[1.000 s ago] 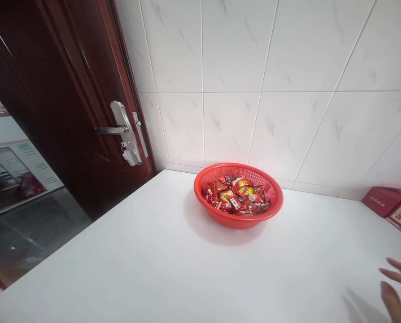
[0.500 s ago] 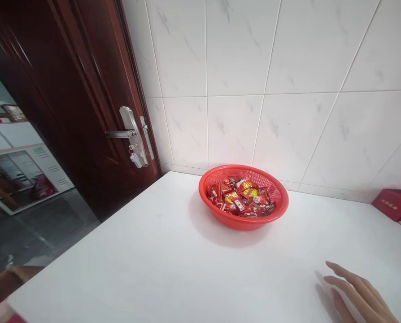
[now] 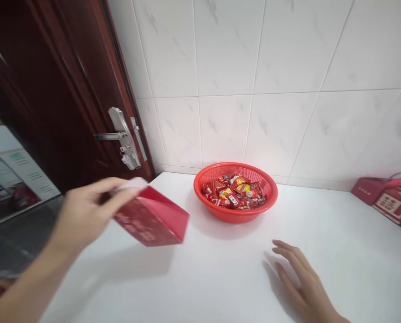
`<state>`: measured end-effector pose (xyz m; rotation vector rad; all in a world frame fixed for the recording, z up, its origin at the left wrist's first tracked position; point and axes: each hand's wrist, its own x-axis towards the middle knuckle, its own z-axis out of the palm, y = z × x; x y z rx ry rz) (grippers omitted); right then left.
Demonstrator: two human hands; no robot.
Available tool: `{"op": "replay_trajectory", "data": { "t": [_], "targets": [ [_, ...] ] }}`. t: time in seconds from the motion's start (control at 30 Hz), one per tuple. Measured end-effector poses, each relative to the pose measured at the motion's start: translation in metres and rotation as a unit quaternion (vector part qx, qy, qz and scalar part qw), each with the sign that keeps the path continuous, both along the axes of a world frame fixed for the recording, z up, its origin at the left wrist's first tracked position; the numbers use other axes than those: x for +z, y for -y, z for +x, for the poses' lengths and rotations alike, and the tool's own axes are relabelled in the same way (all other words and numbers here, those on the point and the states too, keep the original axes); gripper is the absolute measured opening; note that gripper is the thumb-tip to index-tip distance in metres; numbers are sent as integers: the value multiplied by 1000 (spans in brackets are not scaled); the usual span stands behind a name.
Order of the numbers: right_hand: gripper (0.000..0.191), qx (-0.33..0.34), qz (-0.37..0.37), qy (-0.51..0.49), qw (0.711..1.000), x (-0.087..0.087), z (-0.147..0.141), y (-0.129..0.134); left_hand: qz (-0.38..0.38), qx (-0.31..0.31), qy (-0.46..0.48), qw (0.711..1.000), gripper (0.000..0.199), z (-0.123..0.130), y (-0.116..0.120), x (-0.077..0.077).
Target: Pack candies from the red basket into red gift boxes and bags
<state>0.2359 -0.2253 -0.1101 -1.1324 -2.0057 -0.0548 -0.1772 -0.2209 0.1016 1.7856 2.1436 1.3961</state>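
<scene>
My left hand (image 3: pixel 89 211) grips a red gift box (image 3: pixel 150 220) by its upper left edge, fingers on one side and thumb on the other. The box is tilted in the air above the white tabletop (image 3: pixel 200 282), and its top stands open. Low on the right, my right hand (image 3: pixel 304 282) rests on or just over the tabletop with fingers apart and nothing in them. Between and beyond the hands sits a red plastic basket (image 3: pixel 236 217) with several wrapped sweets (image 3: pixel 234 193) in it.
Against the tiled wall (image 3: pixel 227 130) at the far right stand red boxes (image 3: pixel 394 202) with printed characters. A dark wooden door (image 3: pixel 69 103) with a metal handle (image 3: pixel 109 136) stands at the left, past the table's edge.
My left hand has come into view from the left, holding the red gift box. My right hand has moved left across the tabletop. The view has turned slightly right.
</scene>
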Motion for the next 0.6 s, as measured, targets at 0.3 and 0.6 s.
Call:
{"op": "replay_trajectory", "data": {
  "t": [0.3,0.6],
  "targets": [
    [66,112,-177,-194,958,12,-60,-12,-127,-369,36,920,32,127,-62,-27],
    [61,155,-311,-274,897,14,-59,-25,-203,-499,20,842,30,149,-82,-51]
  ]
}}
